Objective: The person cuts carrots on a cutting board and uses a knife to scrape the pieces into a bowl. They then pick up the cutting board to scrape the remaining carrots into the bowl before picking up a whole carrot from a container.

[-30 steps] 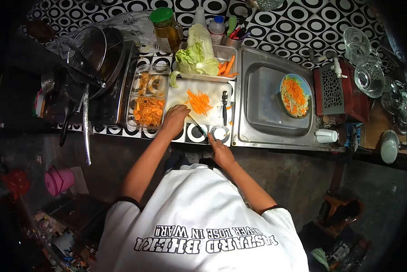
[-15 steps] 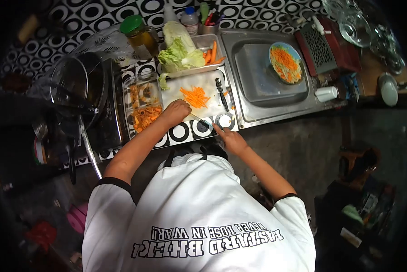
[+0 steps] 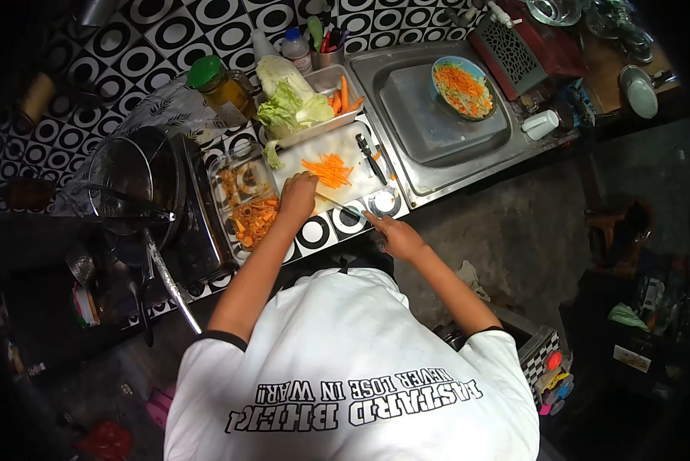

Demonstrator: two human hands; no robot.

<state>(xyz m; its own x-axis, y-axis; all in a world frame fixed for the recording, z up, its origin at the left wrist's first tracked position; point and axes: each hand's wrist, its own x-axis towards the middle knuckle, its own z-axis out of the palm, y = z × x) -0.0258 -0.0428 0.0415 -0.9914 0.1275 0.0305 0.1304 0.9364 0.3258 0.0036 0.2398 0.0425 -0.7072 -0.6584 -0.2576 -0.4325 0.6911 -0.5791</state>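
Observation:
My right hand (image 3: 400, 237) is closed round the handle of a knife (image 3: 340, 205), whose blade points left over the near edge of a white cutting board (image 3: 287, 164). Fingers bunched, my left hand (image 3: 299, 194) presses down on the board close to the blade tip. Whatever lies under those fingers is hidden. Thin carrot strips (image 3: 329, 170) form a loose pile just beyond the blade. Farther right on the board lies a black-handled peeler (image 3: 370, 157). A clear divided container (image 3: 220, 201) left of my left hand holds carrot pieces (image 3: 254, 219).
Behind the board, a tray (image 3: 343, 123) holds leafy cabbage (image 3: 291, 100) and whole carrots (image 3: 345, 95). A bowl of shredded vegetables (image 3: 465, 88) stands in the steel sink (image 3: 406, 180) at right. A pan (image 3: 126, 180) on the left has its handle jutting toward me.
The camera view has tilted and shifted, so the counter appears more slanted. Both hands keep nearly the same place at the board, the knife still in my right hand.

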